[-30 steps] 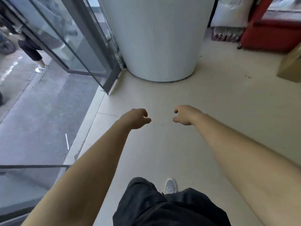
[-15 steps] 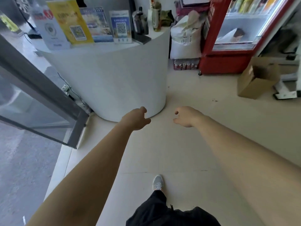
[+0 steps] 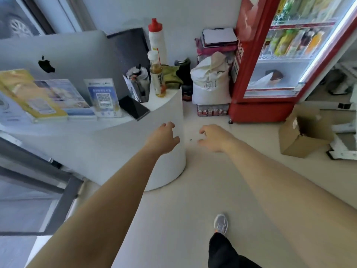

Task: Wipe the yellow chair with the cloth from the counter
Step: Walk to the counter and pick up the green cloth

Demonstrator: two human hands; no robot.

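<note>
Olive crumpled cloth [image 3: 172,76] on curved white counter [image 3: 170,117] | left hand [image 3: 163,139], right hand [image 3: 214,139]: grip loose, empty

A black Apple logo [image 3: 46,64] stood on the grey back of the monitor [image 3: 77,49]. On the counter [image 3: 108,147], a blue-and-white card [image 3: 103,97] carried a QR code in its middle. The small print above and below the code was too blurred to read. The yellow placard [image 3: 32,97] further left showed a pale panel that may have held another code, but none of its words could be read. White characters ran down the red side of the fridge [image 3: 260,111], illegible. The bottle [image 3: 158,78] bore a label with dark vertical characters, and the sack [image 3: 210,84] a faint grey print. Neither could be made out.
</note>
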